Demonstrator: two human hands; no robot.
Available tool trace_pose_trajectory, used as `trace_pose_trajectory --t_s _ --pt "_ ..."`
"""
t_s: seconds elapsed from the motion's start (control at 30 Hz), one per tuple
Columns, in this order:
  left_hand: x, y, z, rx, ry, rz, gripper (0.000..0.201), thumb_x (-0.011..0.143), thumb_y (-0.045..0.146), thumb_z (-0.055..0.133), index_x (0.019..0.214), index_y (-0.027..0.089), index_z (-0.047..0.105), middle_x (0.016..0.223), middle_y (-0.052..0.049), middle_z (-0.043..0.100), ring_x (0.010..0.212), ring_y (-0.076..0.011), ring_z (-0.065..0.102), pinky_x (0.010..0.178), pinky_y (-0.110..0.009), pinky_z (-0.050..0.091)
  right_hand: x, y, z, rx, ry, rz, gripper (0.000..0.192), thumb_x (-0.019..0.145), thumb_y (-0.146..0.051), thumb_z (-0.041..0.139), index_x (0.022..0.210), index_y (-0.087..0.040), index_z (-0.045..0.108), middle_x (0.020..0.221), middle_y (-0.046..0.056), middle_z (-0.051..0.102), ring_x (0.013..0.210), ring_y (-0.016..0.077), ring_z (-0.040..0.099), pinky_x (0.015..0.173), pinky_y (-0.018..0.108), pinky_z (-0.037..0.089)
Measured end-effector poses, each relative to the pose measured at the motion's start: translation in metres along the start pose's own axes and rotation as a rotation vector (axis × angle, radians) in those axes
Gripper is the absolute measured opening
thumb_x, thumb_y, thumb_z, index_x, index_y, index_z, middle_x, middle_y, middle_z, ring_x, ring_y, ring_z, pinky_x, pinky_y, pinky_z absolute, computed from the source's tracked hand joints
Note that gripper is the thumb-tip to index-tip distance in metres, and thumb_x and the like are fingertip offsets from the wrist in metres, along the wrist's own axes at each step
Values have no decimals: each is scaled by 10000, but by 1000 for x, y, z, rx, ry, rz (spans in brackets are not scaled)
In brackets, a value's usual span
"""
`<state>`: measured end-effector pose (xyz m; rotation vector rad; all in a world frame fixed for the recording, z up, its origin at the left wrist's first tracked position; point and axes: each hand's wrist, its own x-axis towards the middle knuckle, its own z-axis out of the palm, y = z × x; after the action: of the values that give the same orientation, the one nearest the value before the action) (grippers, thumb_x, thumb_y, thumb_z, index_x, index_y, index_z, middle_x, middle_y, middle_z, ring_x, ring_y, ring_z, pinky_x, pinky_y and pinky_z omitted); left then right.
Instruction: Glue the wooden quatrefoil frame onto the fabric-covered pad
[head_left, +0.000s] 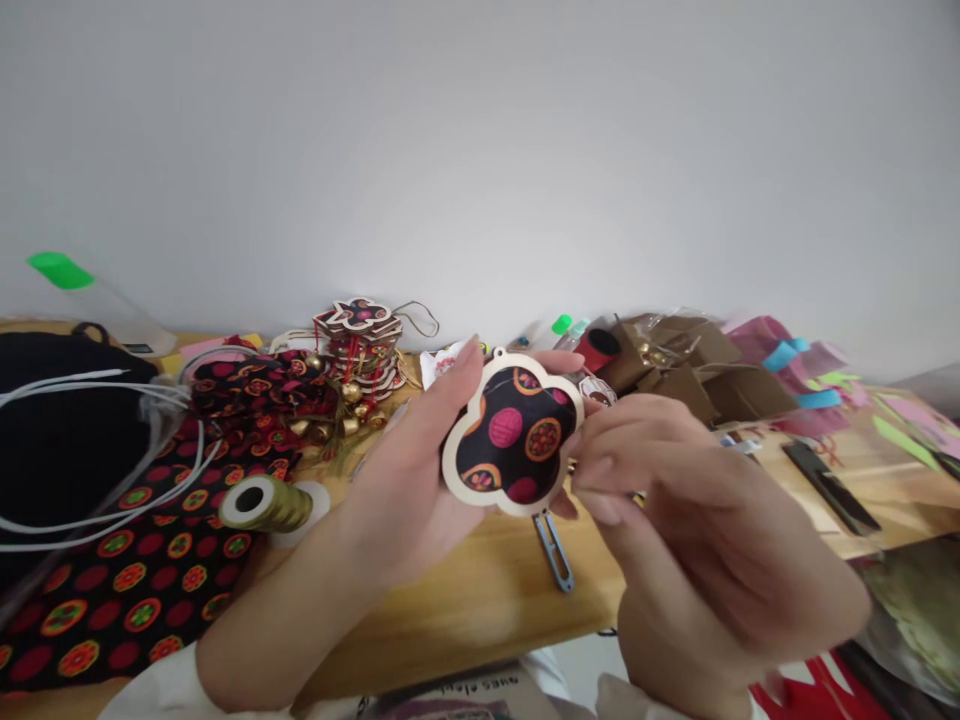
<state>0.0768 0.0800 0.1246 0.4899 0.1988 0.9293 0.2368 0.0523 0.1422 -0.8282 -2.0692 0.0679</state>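
Note:
My left hand [420, 480] holds up a flower-shaped pendant [517, 435] with a pale wooden rim and a small loop at the top. Black fabric with pink and orange round patterns fills its middle. Thumb and fingers grip the pendant from the left and behind. At its right edge, my right hand [675, 510] is closed in a pinch, fingertips against or right beside the rim. Whatever lies between those fingertips is hidden, though a tiny golden glint shows there. Below the pendant, a slotted blue-grey flat tool [553, 552] lies on the wooden table [480, 620].
Left stand a spool of olive thread [266, 505], patterned black fabric [135, 590], white cord [97, 535] and a stack of similar pendants [364, 325] with golden bells. At right are brown boxes [690, 365], pink bundles [780, 360] and a dark flat tool [830, 488].

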Motion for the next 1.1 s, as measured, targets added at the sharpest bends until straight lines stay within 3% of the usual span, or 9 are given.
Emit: trace_pose_trajectory --t_s 0.23,0.37,0.5,0.67,0.77,0.9,1.0,1.1 --pt "0 0 -5 48 -33 -2 482 1001 512 340 1219 236 670 1065 -76 713 1045 -261 667 888 -406 562 0 4 1 -412 116 -110 149 835 -71 654 926 -189 657 974 47 723 795 165 623 698 359 469" --pt "-1 -3 -7 53 -13 17 466 1014 480 327 1183 229 681 1069 -66 713 1070 -251 657 898 -404 561 0 5 2 -568 90 -93 143 870 -113 634 956 -223 669 1053 41 748 858 204 632 747 398 454" --pt "-2 -1 -6 27 5 14 490 1010 500 338 1065 201 724 976 -47 732 1012 -204 682 859 -311 572 3 3 -2 -480 56 -63 138 847 -121 668 910 -243 668 899 24 759 773 201 630 705 392 469" --pt "-2 2 -2 -13 53 -9 579 1043 460 232 1032 156 725 914 -33 746 919 -129 706 886 -238 550 2 -3 -8 -242 -24 -36 134 856 -112 647 898 -238 669 869 13 747 781 174 667 715 356 516" --pt "-2 3 -1 -20 58 -8 574 1041 461 241 1054 134 712 964 -62 752 926 -149 714 883 -268 557 0 -3 -16 -85 -64 2 114 887 -124 609 915 -219 666 832 18 733 773 157 678 697 336 530" --pt "-1 3 -1 46 35 21 581 1027 489 250 1049 123 702 1016 -119 741 921 -219 722 731 -300 585 -1 3 -34 116 -116 -62 57 914 -191 604 900 -238 634 704 -27 686 667 131 671 643 315 546" --pt "-1 3 0 46 41 26 540 1014 507 310 1054 139 704 973 -104 743 921 -227 719 723 -296 576 -3 4 -40 11 -157 -45 99 905 -185 605 941 -262 655 740 -23 695 662 138 661 637 323 543" --pt "-1 3 2 24 54 3 547 1028 478 280 1055 139 708 933 -82 747 916 -203 718 775 -286 565 -7 0 -33 -163 -76 24 118 880 -139 623 930 -234 671 775 8 707 704 152 645 662 331 530"
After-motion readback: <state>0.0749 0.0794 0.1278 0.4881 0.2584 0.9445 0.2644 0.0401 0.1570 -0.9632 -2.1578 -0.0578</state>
